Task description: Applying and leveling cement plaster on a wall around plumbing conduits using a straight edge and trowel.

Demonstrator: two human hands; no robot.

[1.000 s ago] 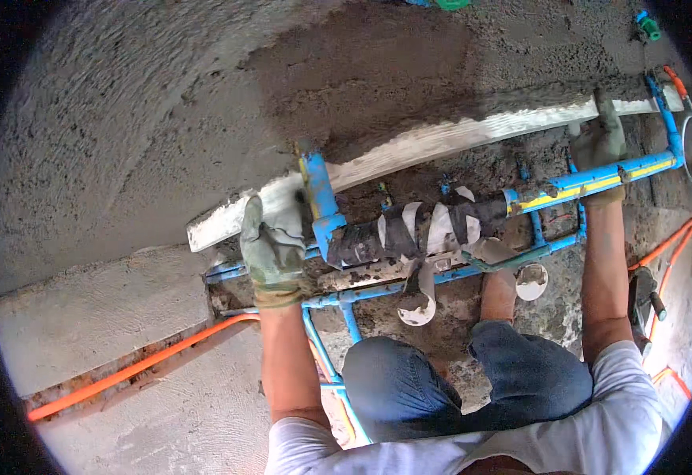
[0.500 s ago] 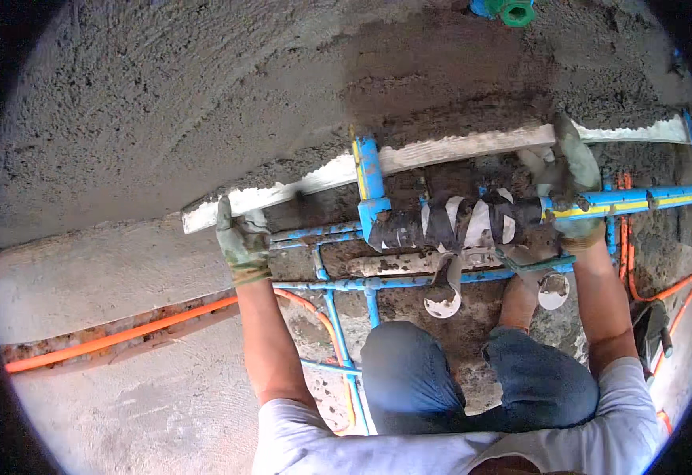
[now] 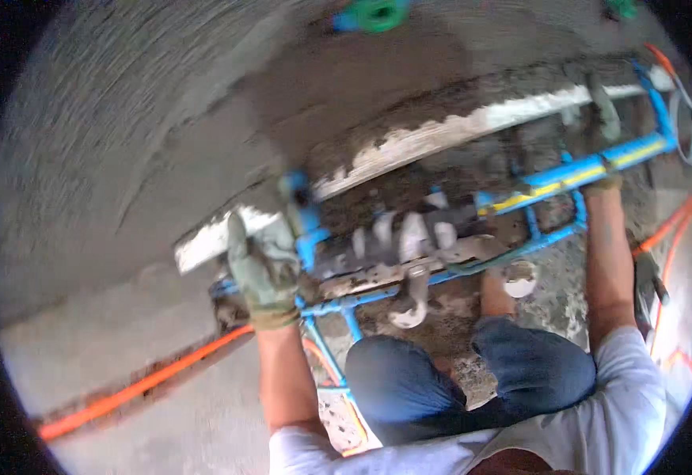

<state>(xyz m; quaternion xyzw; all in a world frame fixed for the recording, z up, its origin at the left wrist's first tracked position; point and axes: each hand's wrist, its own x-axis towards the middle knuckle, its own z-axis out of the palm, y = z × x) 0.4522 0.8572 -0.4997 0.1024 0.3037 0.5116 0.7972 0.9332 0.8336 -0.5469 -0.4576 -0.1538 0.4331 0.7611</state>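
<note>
A long white board (image 3: 441, 136), smeared with grey mortar along its upper edge, lies slanted across the plastered wall, behind a blue pipe with a yellow stripe (image 3: 560, 184). Near the board's left end, my left hand (image 3: 267, 269) in a greenish glove is closed on it, thumb pointing up. My right hand (image 3: 603, 111), also gloved, has its fingers over the board toward the right, partly hidden behind the pipe. A bundle wrapped in black and white (image 3: 401, 233) joins the striped pipe at centre. The picture is smeared by motion.
Blue pipes (image 3: 362, 299), orange conduits (image 3: 148, 384) and white pipe ends (image 3: 520, 281) surround my bent knees (image 3: 393, 372). Green fittings (image 3: 378, 12) stick out of the wall (image 3: 124, 142) above. A dark tool with a handle (image 3: 647, 281) is at the right.
The view has tilted and shifted since half a second ago, with pipes and board now slanting more steeply and the picture more blurred. Both hands are still on the board.
</note>
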